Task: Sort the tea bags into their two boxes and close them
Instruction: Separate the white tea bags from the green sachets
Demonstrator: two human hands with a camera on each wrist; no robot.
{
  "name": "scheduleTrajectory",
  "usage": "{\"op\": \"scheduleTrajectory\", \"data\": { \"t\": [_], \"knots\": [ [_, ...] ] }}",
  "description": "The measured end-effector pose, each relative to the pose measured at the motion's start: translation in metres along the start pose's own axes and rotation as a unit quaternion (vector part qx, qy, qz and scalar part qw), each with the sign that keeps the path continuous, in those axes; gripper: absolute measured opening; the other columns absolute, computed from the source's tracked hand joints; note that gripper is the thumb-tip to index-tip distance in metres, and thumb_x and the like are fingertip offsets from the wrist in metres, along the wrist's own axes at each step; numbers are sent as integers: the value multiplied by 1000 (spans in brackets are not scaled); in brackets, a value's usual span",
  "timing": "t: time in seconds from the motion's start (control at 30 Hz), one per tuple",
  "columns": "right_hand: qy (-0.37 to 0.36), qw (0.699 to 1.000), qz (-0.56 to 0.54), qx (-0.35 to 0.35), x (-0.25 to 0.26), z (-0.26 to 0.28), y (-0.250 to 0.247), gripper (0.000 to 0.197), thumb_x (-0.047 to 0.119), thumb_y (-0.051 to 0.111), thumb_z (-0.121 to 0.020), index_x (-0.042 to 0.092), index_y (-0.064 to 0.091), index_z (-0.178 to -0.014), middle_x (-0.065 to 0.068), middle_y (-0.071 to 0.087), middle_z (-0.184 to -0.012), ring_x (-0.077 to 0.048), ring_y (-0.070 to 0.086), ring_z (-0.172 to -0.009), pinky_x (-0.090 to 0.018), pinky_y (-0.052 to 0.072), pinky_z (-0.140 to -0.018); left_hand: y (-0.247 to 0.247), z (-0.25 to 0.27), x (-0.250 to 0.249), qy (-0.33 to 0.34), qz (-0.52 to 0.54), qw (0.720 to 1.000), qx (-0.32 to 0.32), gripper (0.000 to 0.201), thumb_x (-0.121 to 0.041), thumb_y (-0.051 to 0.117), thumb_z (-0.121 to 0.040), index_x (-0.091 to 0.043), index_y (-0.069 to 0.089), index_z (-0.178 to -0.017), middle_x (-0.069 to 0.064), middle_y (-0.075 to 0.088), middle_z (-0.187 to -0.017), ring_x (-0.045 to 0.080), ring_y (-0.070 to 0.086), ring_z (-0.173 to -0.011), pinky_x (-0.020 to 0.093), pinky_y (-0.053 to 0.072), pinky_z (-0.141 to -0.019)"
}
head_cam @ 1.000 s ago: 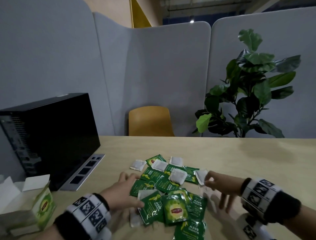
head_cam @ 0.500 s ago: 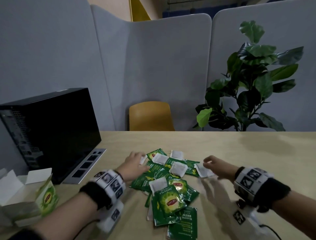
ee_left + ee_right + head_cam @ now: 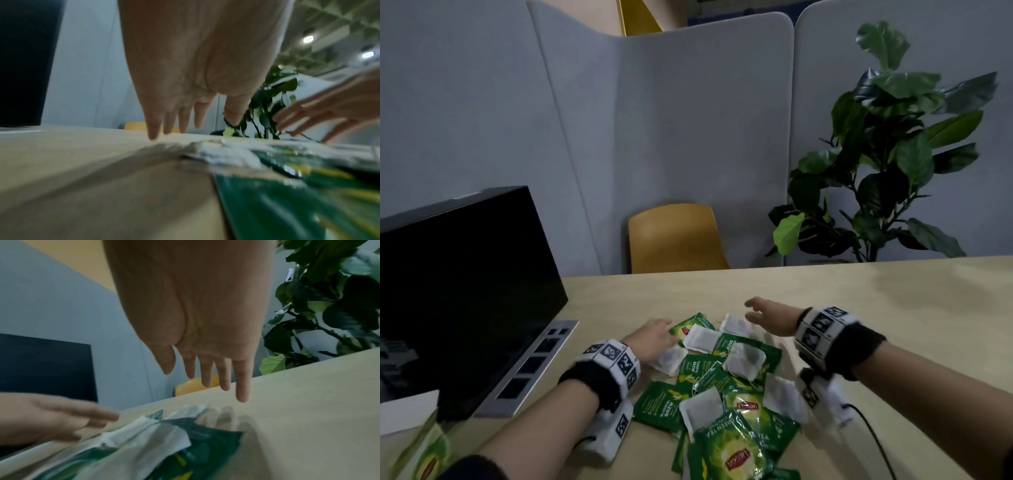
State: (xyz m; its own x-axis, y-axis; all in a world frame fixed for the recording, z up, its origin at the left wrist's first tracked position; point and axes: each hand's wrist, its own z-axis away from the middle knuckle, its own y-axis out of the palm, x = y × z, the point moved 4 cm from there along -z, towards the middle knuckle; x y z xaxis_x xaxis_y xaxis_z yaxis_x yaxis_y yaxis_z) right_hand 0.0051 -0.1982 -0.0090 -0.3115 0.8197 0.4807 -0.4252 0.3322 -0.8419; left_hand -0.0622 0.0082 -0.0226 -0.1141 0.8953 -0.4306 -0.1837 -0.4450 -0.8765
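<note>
Reaching w/ both hands over the tea bags (image 3: 726,380) piled mid-desk (image 3: 893,308) toward its near edge. My left hand (image 3: 654,339) has fingers (image 3: 153,128) straight, holding nothing, at the pile's left side; right hand (image 3: 770,317) hovers spread, empty, above its far-right side. An open box (image 3: 417,442) sits at the near-left corner.

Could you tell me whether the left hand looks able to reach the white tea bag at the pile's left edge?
Probably yes: the left hand lies open right beside that white tea bag, nothing covering it.
</note>
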Motion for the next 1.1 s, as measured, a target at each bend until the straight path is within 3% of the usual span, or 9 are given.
{"op": "scheduleTrajectory", "data": {
  "t": [0.1, 0.23, 0.43, 0.53, 0.67, 0.77, 0.87, 0.93, 1.1],
  "knots": [
    [1, 996, 69, 52, 5, -24, 18, 44, 20, 31, -101, 1, 30, -141, -17, 35, -148, -27, 38, -133, -32, 31, -107, 23, -7, -3, 18, 28, 997, 65, 35, -19, 43, -97, -16, 45, -132, 13, 60, -118, 20, 62, -91, 31, 53, -78],
    [-32, 992, 76, 98, 10, -27, 26, 38, 12, 34, -99, 4, 44, -134, -15, 43, -143, -27, 42, -129, -32, 33, -104, 24, -7, 5, 32, 59, 996, 60, 43, -21, 47, -95, -26, 39, -137, 1, 52, -131, 6, 57, -89, 13, 47, -66],
    [-49, 995, 60, 57, 9, -28, 3, 35, 26, 43, -97, 12, 47, -128, -10, 49, -136, -22, 57, -103, -28, 46, -81, -1, -39, -1, 23, 89, 993, -74, 33, -23, 61, -88, -18, 56, -120, 1, 58, -120, 11, 53, -97, 24, 44, -88],
    [-43, 992, 75, 91, 14, -34, 10, 44, 38, 47, -94, 13, 46, -130, -9, 50, -135, -25, 53, -117, -20, 45, -73, 13, -58, -8, 10, 89, 996, -12, 55, -26, 71, -80, -18, 48, -130, 3, 52, -123, 15, 53, -102, 25, 45, -91],
    [-32, 990, 108, 85, 21, -53, 16, 47, 38, 51, -92, 6, 51, -127, -15, 57, -129, -28, 61, -102, -23, 47, -70, 23, -71, -12, 0, 59, 997, 43, 70, -20, 79, -72, -21, 43, -132, 1, 51, -114, 15, 50, -97, 24, 46, -84],
    [-17, 988, 123, 91, 25, -64, 20, 45, 35, 63, -86, -1, 57, -112, -22, 61, -122, -19, 55, -64, -19, 45, -48, 16, -73, -5, -32, 94, 993, 56, 51, -20, 79, -71, -20, 53, -115, 3, 60, -105, 14, 55, -85, 24, 47, -72],
    [-4, 987, 123, 101, 22, -74, 24, 53, 34, 68, -82, -7, 59, -114, -22, 64, -106, -28, 62, -75, -32, 51, -64, -4, -75, 5, -55, 177, 980, 68, 8, -19, 72, -79, -21, 66, -83, 1, 61, -78, 9, 51, -57, 19, 41, -49],
    [1, 988, 109, 108, 20, -75, 22, 49, 33, 66, -84, -5, 60, -114, -15, 59, -91, -15, 50, -55, -22, 43, -49, -16, -75, 9, -85, 226, 966, 88, 2, -20, 68, -83, -18, 67, -82, 1, 59, -73, 11, 47, -56, 22, 39, -50],
    [6, 1000, -23, 18, 2, -74, -6, 26, 20, 55, -90, 8, 52, -113, -11, 55, -116, -21, 57, -89, -21, 51, -56, -25, -81, 2, -100, 136, 983, 73, 29, -31, 64, -86, -12, 66, -107, 3, 60, -98, 14, 53, -82, 24, 42, -62]
  ]
}}
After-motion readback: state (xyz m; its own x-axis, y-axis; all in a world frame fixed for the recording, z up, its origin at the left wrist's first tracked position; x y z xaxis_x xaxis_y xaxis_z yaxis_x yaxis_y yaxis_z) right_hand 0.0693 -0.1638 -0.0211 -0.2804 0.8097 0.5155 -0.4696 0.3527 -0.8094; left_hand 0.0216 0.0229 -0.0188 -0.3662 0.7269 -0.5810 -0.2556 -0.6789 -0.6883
